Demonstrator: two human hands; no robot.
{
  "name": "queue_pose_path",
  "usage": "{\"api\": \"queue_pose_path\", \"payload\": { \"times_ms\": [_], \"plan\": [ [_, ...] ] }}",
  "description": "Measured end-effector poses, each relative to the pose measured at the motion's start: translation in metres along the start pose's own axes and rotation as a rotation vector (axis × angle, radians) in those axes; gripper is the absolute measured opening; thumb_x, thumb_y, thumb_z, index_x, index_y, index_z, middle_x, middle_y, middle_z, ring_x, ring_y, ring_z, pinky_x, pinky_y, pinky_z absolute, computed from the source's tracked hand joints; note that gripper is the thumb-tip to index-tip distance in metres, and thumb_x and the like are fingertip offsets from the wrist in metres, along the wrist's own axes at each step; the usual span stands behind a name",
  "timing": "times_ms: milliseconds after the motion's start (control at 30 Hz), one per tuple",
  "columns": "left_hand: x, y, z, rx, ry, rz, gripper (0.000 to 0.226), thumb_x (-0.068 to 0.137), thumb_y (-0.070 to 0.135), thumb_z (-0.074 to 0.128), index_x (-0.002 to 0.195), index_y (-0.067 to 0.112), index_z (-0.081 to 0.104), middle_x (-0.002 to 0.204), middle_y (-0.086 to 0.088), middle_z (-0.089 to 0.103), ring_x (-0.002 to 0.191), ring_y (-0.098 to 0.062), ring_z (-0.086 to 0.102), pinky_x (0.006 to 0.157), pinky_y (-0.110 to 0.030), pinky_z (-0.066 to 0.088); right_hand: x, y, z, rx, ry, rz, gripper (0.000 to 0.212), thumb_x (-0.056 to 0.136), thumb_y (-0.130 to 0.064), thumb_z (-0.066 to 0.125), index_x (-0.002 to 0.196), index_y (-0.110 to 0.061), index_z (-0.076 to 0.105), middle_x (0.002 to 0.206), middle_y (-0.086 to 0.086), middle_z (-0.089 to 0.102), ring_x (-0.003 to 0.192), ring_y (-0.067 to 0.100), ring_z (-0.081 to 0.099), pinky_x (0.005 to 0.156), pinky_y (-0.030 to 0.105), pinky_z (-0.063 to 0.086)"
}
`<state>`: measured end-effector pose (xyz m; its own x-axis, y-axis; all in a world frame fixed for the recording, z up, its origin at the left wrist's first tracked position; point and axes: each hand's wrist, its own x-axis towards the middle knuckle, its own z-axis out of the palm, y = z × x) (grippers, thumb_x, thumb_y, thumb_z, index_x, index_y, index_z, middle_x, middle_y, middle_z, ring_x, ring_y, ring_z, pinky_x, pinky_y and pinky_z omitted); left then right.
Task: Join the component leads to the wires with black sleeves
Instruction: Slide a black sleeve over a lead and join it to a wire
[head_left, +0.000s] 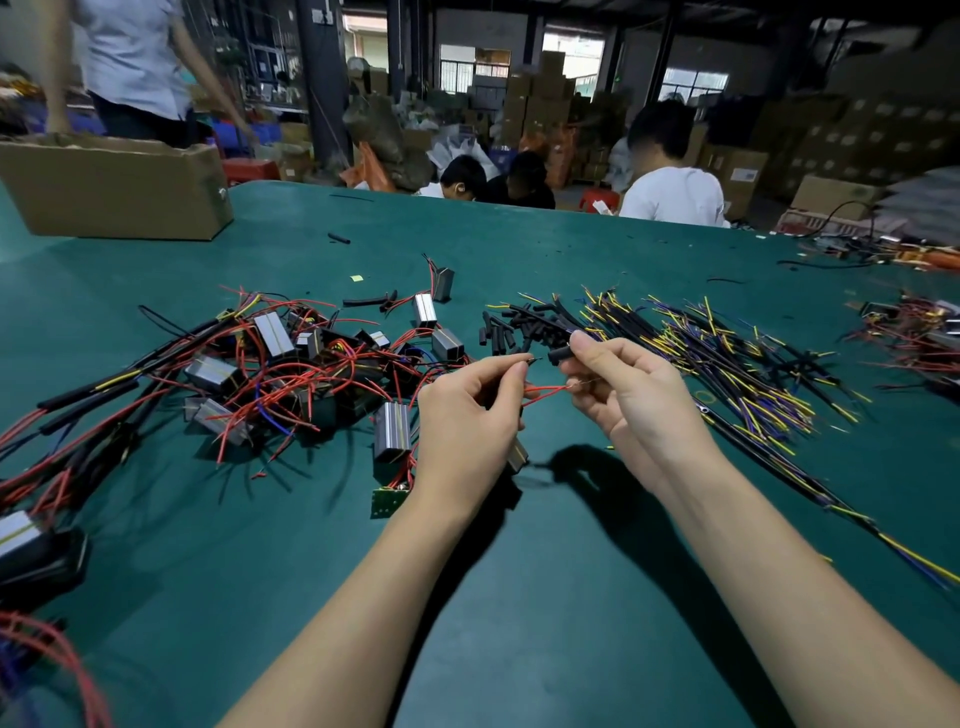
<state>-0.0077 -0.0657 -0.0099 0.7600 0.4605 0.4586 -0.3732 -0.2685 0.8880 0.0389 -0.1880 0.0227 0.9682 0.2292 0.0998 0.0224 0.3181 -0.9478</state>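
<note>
My left hand pinches the tip of a thin wire end between thumb and forefinger, and a component hangs partly hidden below its palm. My right hand pinches a short black sleeve just right of that tip, a small gap apart. Red leads run between the two hands. A heap of grey box components with red leads lies to the left. Loose black sleeves sit beyond my hands. Yellow, blue and black wires spread to the right.
A green table carries everything. A cardboard box stands at the far left. More wired parts lie at the right edge and bottom left. People sit beyond the far table edge; another stands behind the box.
</note>
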Motion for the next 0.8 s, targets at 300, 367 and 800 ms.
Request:
{"api": "queue_pose_path", "payload": {
  "times_ms": [300,367,800],
  "plan": [
    [-0.0014,0.0011,-0.0005,0.026,-0.018,0.029,0.014,0.090,0.009,0.062,0.096,0.011,0.074,0.067,0.002,0.068,0.048,-0.006,0.056,0.056,-0.024,0.052,-0.0021,0.0021,0.0027,-0.021,0.017,-0.036,0.018,0.087,-0.014,0.065,0.071,-0.012,0.057,0.063,-0.001,0.066,0.051,0.006,0.055,0.054,0.015,0.045],
    [-0.0022,0.0012,-0.0004,0.025,-0.025,0.031,0.014,0.090,0.008,0.062,0.096,0.011,0.074,0.069,0.002,0.069,0.048,-0.007,0.057,0.056,-0.025,0.054,-0.0020,0.0017,0.0024,-0.030,0.007,-0.040,0.017,0.087,-0.015,0.066,0.072,-0.012,0.058,0.064,-0.001,0.066,0.052,0.006,0.055,0.056,0.016,0.046],
    [-0.0036,0.0006,0.0001,-0.069,-0.074,-0.016,0.022,0.090,0.004,0.060,0.108,0.013,0.070,0.078,-0.005,0.072,0.050,-0.013,0.064,0.056,-0.019,0.052,-0.0025,0.0046,0.0006,-0.274,-0.013,-0.195,0.018,0.085,-0.015,0.069,0.069,-0.014,0.063,0.066,0.002,0.067,0.058,0.009,0.057,0.055,0.019,0.044]
  ]
}}
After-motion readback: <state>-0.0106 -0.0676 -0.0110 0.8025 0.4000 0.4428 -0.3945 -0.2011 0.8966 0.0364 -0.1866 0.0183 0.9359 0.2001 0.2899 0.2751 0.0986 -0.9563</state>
